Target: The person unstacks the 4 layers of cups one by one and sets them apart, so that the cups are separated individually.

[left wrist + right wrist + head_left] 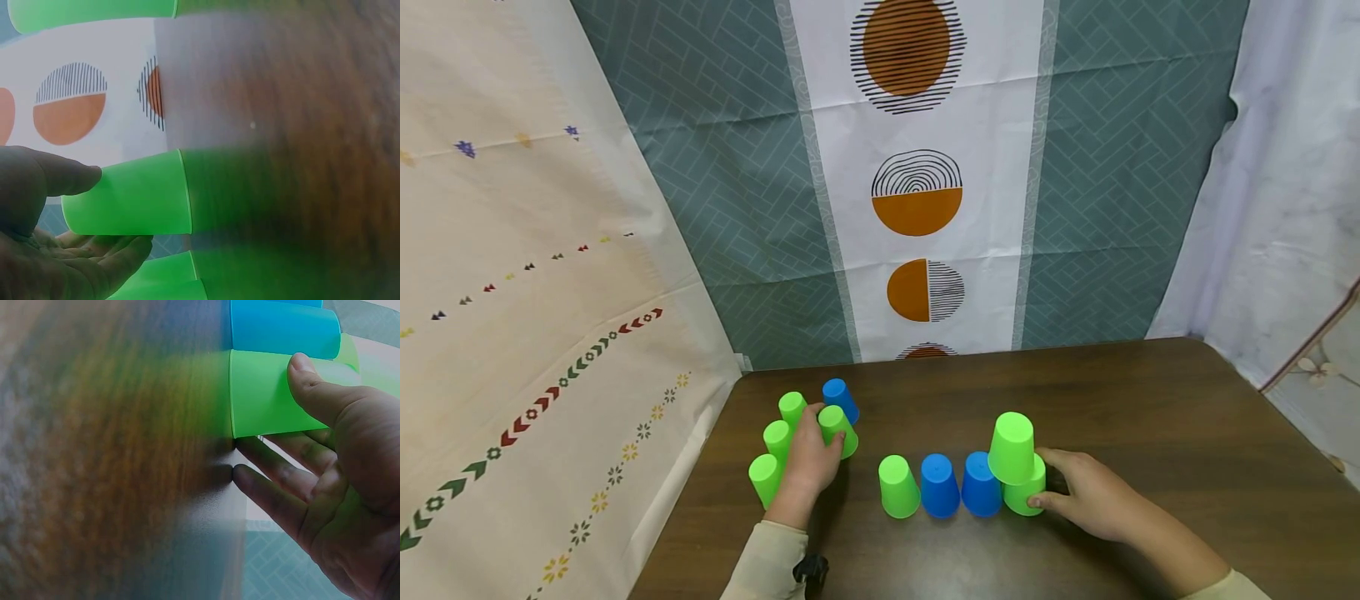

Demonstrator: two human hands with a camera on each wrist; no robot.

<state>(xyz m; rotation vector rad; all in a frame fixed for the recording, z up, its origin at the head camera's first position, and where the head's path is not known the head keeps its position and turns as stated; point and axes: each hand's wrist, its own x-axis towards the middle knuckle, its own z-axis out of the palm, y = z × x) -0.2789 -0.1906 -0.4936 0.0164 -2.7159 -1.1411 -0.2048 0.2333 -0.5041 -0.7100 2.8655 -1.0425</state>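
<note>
Beige sleeve point(766, 562) and dark wristband point(810, 570) come first, then the left hand point(812, 458), thumb and fingers gripping an upturned green cup point(837, 423) near a blue cup point(841, 400) and three more green cups point(777, 437). Across the surface point(925, 404), the right hand point(1093, 496) holds the end green cup point(1025, 498) of a four-cup row; another green cup point(1012, 448) straddles it and its blue neighbour point(979, 483).
</note>
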